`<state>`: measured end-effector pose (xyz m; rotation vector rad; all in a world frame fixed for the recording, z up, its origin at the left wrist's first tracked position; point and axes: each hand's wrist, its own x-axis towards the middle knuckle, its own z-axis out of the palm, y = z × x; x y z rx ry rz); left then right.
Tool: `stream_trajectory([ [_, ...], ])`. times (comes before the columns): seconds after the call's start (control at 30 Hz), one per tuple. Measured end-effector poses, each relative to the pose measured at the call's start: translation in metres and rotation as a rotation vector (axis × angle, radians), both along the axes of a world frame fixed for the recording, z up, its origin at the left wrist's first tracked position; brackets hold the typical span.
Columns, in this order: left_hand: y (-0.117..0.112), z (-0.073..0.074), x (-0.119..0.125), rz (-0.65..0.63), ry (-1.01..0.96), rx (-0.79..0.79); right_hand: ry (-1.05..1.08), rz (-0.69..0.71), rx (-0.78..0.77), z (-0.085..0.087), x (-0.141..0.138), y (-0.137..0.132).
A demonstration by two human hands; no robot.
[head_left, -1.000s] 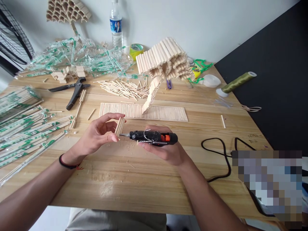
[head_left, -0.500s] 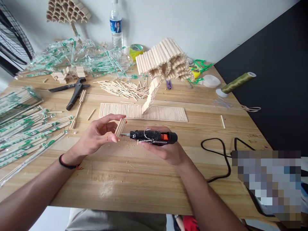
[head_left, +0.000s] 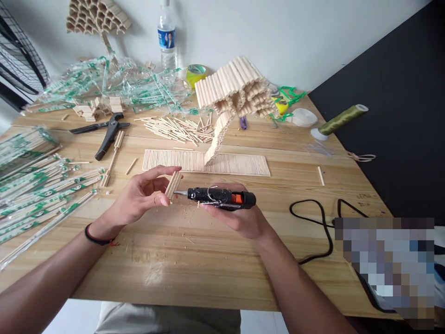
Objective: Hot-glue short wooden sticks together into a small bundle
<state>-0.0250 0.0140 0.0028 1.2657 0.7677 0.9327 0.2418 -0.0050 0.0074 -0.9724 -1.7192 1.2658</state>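
My left hand (head_left: 141,197) pinches a short bundle of wooden sticks (head_left: 173,184) between thumb and fingers, held upright just above the wooden table (head_left: 194,260). A black glue gun (head_left: 222,198) lies sideways in my right hand (head_left: 239,218), and its metal tip touches the lower part of the stick bundle. Behind my hands a flat mat of glued sticks (head_left: 239,164) rests on the table, with a tree-shaped stick model (head_left: 232,93) standing on it.
Black pliers (head_left: 104,132) and a pile of cut sticks (head_left: 177,127) lie further back. Wrapped chopsticks (head_left: 38,185) cover the left side, empty wrappers (head_left: 114,86) the back. A water bottle (head_left: 167,39), tape roll (head_left: 196,73), green thread spool (head_left: 339,119) and the gun's black cord (head_left: 313,227) are around.
The glue gun's tip has shifted slightly up along the stick bundle. Both hands otherwise stay in place.
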Motion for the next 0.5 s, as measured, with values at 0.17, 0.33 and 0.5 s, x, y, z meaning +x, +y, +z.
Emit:
stream_trajectory([
  [0.17,-0.0004,0.0036,-0.0002,0.014,0.027,-0.005,-0.01,-0.035,0.04,0.0001,-0.0005,0.0003],
  [0.33,-0.0005,0.0051,-0.0024,0.008,0.041,0.004,0.034,-0.054,0.043,0.0007,-0.0021,0.0008],
  [0.5,-0.0012,0.0057,-0.0029,0.012,0.046,0.007,0.036,-0.082,0.009,0.0015,-0.0026,0.0001],
])
